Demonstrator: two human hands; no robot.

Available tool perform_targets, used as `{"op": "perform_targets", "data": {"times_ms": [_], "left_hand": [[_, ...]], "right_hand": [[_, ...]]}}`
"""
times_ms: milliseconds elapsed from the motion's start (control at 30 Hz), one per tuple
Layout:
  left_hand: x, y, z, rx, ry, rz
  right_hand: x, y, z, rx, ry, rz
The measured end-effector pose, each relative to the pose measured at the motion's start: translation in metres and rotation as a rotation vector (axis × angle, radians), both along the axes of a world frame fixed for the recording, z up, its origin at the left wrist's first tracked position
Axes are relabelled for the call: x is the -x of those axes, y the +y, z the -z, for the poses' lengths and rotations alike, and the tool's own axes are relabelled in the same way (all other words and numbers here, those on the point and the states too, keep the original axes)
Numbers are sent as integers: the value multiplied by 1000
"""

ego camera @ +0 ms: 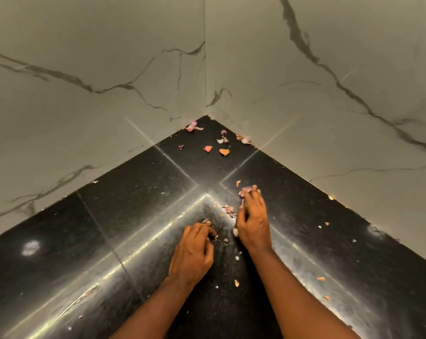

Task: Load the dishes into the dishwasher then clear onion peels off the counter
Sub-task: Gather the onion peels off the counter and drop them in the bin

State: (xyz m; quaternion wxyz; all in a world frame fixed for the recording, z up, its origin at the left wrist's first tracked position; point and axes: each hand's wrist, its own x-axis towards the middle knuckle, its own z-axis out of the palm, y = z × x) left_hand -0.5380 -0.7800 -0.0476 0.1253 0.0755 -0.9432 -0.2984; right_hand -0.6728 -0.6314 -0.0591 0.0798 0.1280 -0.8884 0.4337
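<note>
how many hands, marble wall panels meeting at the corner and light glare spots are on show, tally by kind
hands: 2 (left hand, right hand)
marble wall panels at the corner: 2 (left wall, right wall)
round glare spots on the black counter: 2 ()
total: 6

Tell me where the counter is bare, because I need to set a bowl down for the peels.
The dark counter is barest left of the left hand, up to the marble wall. Crowded spots: the far corner peels, the small pile by the right hand, and scattered bits along the right wall edge.
</note>
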Motion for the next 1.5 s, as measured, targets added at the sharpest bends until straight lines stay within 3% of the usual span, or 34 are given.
{"op": "perform_targets", "data": {"times_ms": [167,333,467,533,600,733,833,967,1167,1233,1367,1433,1500], "left_hand": [[2,9,-6,255,-134,78],[28,4,-6,346,-212,372],[87,-19,-12,52,-139,234],[124,-42,-21,-6,-99,111],[169,-75,-29,34,-131,51],[253,-154,-44,300,-263,14],[307,-198,-47,408,-315,31],[354,-212,-50,404,-313,152],[380,-191,-39,359,-356,103],[370,-182,-31,277,-275,128],[343,-180,-29,-227,113,87],[340,-189,-29,-184,191,26],[343,-201,-23,-3,80,-35]], "right_hand": [[18,-1,-13,68,-187,197],[30,-5,-11,-83,-106,167],[30,-6,-7,-89,-78,158],[30,-8,-5,-113,-67,120],[32,-12,-5,-180,-61,87],[33,-16,-2,-310,-106,71],[33,-22,-2,-306,-118,106],[36,-19,-8,-365,-127,83],[36,-19,-11,-409,-137,69],[34,-20,-11,-435,-138,67],[35,-21,-12,-465,-122,73],[36,-20,-11,-487,-127,67],[35,-19,-11,-499,-135,61]]}}
